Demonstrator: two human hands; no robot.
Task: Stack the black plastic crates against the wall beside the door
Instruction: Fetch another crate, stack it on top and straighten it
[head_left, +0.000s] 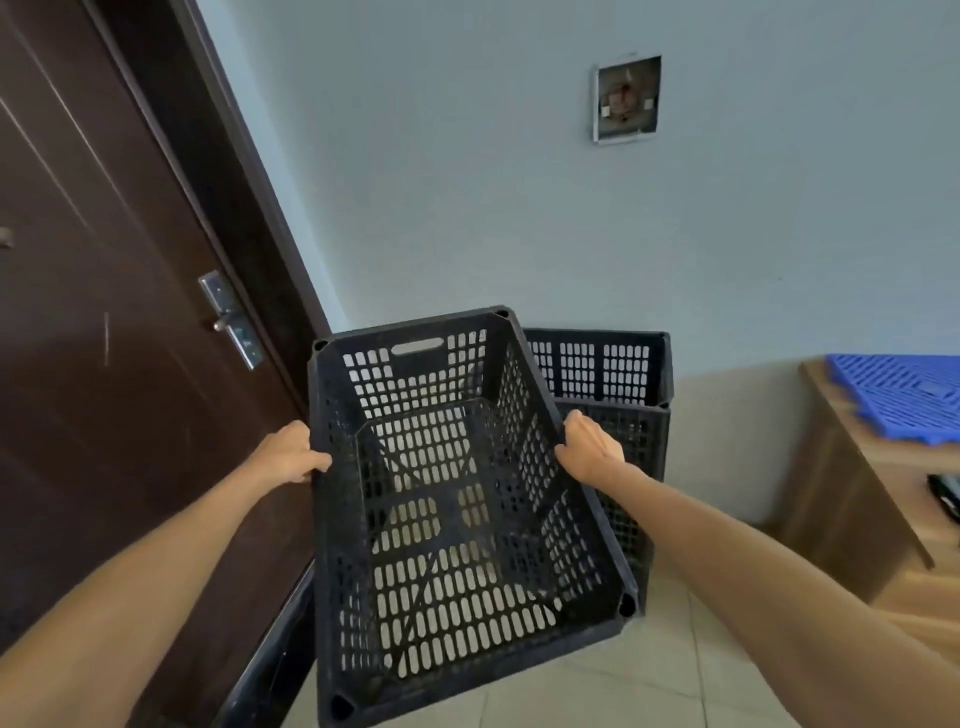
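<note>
I hold an empty black perforated plastic crate (457, 519) in the air in front of me, its open top facing me and tilted. My left hand (291, 454) grips its left rim and my right hand (589, 447) grips its right rim. Behind it, against the blue-grey wall, stands a stack of black crates (618, 395); two are visible, one on the other, and the held crate partly hides them. The dark brown door (119, 364) is to the left of the stack.
A metal door handle (231, 322) sticks out from the door. A wooden cabinet (872, 499) with a blue plastic grid (904, 400) on top stands at the right. A dark object's edge (270, 660) shows at the bottom left. An open wall box (626, 98) sits high up. The floor is tiled.
</note>
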